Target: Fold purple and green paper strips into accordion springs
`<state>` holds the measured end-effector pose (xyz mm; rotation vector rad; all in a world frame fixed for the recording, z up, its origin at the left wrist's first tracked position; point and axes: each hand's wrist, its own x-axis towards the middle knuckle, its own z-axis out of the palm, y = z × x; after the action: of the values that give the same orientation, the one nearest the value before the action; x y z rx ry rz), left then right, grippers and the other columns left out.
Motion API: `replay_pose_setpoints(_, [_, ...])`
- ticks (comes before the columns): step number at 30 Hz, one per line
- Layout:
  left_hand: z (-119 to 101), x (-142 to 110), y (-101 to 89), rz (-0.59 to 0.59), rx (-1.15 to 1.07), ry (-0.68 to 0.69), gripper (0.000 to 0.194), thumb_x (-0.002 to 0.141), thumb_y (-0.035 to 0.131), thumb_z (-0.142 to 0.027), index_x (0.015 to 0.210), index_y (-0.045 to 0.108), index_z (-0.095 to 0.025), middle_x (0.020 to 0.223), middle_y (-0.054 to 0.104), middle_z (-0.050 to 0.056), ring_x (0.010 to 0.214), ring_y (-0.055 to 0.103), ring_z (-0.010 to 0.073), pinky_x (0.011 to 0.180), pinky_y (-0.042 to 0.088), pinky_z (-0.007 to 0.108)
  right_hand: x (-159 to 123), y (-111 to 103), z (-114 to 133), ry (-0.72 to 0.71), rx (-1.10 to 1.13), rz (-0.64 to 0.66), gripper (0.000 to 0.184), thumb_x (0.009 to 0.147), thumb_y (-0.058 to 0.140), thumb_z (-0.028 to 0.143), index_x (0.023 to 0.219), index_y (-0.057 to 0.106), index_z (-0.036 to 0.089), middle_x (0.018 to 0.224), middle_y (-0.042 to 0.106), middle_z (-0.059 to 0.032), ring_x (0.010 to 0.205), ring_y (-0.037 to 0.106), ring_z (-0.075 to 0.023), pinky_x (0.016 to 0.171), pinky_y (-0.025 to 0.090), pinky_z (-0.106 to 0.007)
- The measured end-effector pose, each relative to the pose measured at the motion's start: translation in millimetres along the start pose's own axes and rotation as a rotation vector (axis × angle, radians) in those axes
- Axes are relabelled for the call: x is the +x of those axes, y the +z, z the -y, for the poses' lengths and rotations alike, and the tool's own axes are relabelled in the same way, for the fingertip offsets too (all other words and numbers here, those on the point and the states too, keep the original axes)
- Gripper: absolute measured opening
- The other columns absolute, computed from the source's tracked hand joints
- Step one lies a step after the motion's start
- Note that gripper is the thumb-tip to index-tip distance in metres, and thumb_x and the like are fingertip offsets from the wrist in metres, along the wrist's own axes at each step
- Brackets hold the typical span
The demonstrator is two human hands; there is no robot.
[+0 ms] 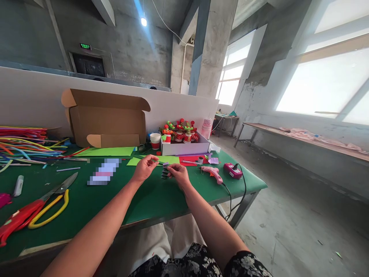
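**Gripping one dark zigzag piece**

My right hand [179,174] is pinching the small zigzag piece [164,173] before me at twelve o'clock, its long axis running six to twelve. Left of it, my left hand [145,168] is pressing fingertips together; on what, I cannot tell. One pink glue gun [212,172] is lying at three, one white box [186,149] standing at one.

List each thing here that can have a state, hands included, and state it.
Left hand: fingertips pinched; grip unclear.
Right hand: pinching a small dark piece.
Cardboard box: open, flaps out.
White box: open, holding red-and-green figures.
Paper cups: stacked upright.
Scissors: lying flat, blades look shut.
Glue gun: lying down; heat can't be told.
Pink socket block: plug inserted.
Ceiling light: lit.
Exit sign: lit.
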<state>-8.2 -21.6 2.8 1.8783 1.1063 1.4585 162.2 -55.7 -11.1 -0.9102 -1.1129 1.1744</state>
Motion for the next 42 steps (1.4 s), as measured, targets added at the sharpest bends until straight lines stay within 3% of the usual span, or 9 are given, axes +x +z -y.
replay_pose_setpoints(4, [2.8, 0.3, 0.6, 0.032, 0.074, 0.12, 0.026, 0.079, 0.062, -0.044, 0.08, 0.071, -0.02, 0.082, 0.072, 0.005, 0.07, 0.063, 0.0178, 0.063, 0.051, 0.028, -0.5, -0.8, -1.2, -0.006, -0.091, -0.003, 0.029, 0.058, 0.078, 0.043, 0.065, 0.062, 0.02, 0.05, 0.056, 0.0053, 0.042, 0.046, -0.0089, 0.045, 0.035, -0.024])
replay_pose_setpoints(12, [4.8, -2.5, 2.7, 0.103, 0.247, 0.371, 0.02, 0.085, 0.063, -0.037, 0.079, 0.073, -0.021, 0.078, 0.073, 0.005, 0.079, 0.065, 0.0202, 0.075, 0.053, 0.031, 0.8, -3.1, -9.0, -0.102, -0.328, -0.024, 0.021, 0.068, 0.072, 0.04, 0.069, 0.064, 0.021, 0.05, 0.055, 0.0051, 0.044, 0.048, -0.0108, 0.05, 0.038, -0.024])
replay_pose_setpoints(17, [5.9, -2.7, 3.0, 0.1, 0.329, 0.452, 0.015, 0.086, 0.06, -0.028, 0.079, 0.071, -0.021, 0.077, 0.072, 0.004, 0.077, 0.064, 0.0194, 0.073, 0.052, 0.031, -0.5, -2.7, -9.2, -0.151, -0.456, -0.01, 0.012, 0.071, 0.069, 0.033, 0.072, 0.066, 0.021, 0.046, 0.052, 0.0067, 0.045, 0.05, -0.0113, 0.052, 0.039, -0.024])
replay_pose_setpoints(28, [4.4, -6.3, 6.0, 0.051, 0.474, 0.52, 0.018, 0.086, 0.054, -0.018, 0.075, 0.068, -0.021, 0.074, 0.07, 0.003, 0.074, 0.062, 0.0181, 0.069, 0.051, 0.029, -2.1, -1.8, -7.5, -0.163, -0.493, -0.012, 0.009, 0.073, 0.068, 0.03, 0.071, 0.066, 0.021, 0.046, 0.051, 0.0071, 0.046, 0.048, -0.0108, 0.054, 0.039, -0.024])
replay_pose_setpoints(31, [3.6, -6.8, 5.9, 0.025, 0.485, 0.511, 0.018, 0.086, 0.053, -0.019, 0.075, 0.067, -0.021, 0.074, 0.07, 0.003, 0.073, 0.062, 0.0179, 0.068, 0.05, 0.028, -0.4, -2.8, -10.1, -0.146, -0.439, -0.027, 0.017, 0.073, 0.07, 0.037, 0.075, 0.067, 0.021, 0.05, 0.054, 0.0066, 0.046, 0.046, -0.0097, 0.051, 0.038, -0.023])
replay_pose_setpoints(36, [2.1, -6.1, 5.8, -0.053, 0.395, 0.48, 0.021, 0.088, 0.05, -0.021, 0.078, 0.068, -0.021, 0.075, 0.07, 0.003, 0.07, 0.064, 0.0157, 0.066, 0.05, 0.025, 0.5, -3.7, -8.4, 0.01, -0.125, -0.064, 0.034, 0.071, 0.074, 0.049, 0.088, 0.067, 0.021, 0.086, 0.069, -0.0008, 0.061, 0.057, -0.0102, 0.053, 0.047, -0.021])
replay_pose_setpoints(38, [1.3, -5.6, 5.6, -0.065, 0.356, 0.478, 0.021, 0.089, 0.05, -0.024, 0.079, 0.068, -0.021, 0.076, 0.071, 0.003, 0.071, 0.065, 0.0156, 0.068, 0.051, 0.024, -0.6, -4.2, -4.5, 0.117, 0.033, -0.01, 0.042, 0.068, 0.076, 0.052, 0.091, 0.067, 0.019, 0.092, 0.07, -0.0045, 0.069, 0.063, -0.0124, 0.06, 0.052, -0.023])
replay_pose_setpoints(42, [0.6, -4.9, 3.9, -0.032, 0.304, 0.469, 0.022, 0.089, 0.051, -0.029, 0.082, 0.07, -0.021, 0.08, 0.073, 0.004, 0.076, 0.067, 0.0175, 0.073, 0.053, 0.027, -4.5, -5.5, 2.0, 0.259, 0.215, 0.229, 0.049, 0.061, 0.083, 0.052, 0.092, 0.068, 0.017, 0.091, 0.072, -0.0068, 0.075, 0.068, -0.0167, 0.071, 0.057, -0.032])
